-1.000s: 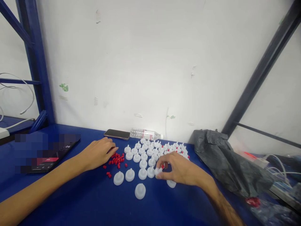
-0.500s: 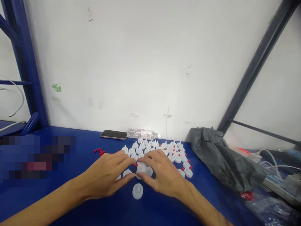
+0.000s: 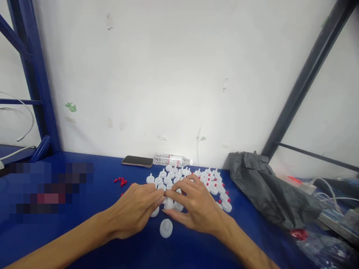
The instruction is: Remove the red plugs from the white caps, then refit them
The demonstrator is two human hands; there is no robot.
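On the blue table, several white nozzle caps (image 3: 213, 189) stand in a cluster, many on the right with red tips. My left hand (image 3: 137, 209) has its fingers pinched together at the near side of the cluster; what they hold is hidden. My right hand (image 3: 193, 205) curls round a white cap (image 3: 168, 203), thumb low and fingertips meeting those of my left hand. One loose white cap (image 3: 166, 228) lies in front of both hands. Small red caps (image 3: 122, 182) are scattered left of the cluster.
A dark phone (image 3: 137, 161) and a clear plastic bottle (image 3: 172, 160) lie by the wall. A grey plastic bag (image 3: 269, 186) is at the right, with cables and a clear bag (image 3: 325, 248) beyond. Blue metal posts (image 3: 42, 74) rise at the left.
The fingers of my left hand have closed together and its thumb has moved up towards the fingertips. The view has shifted slightly, with things appearing a little further right.
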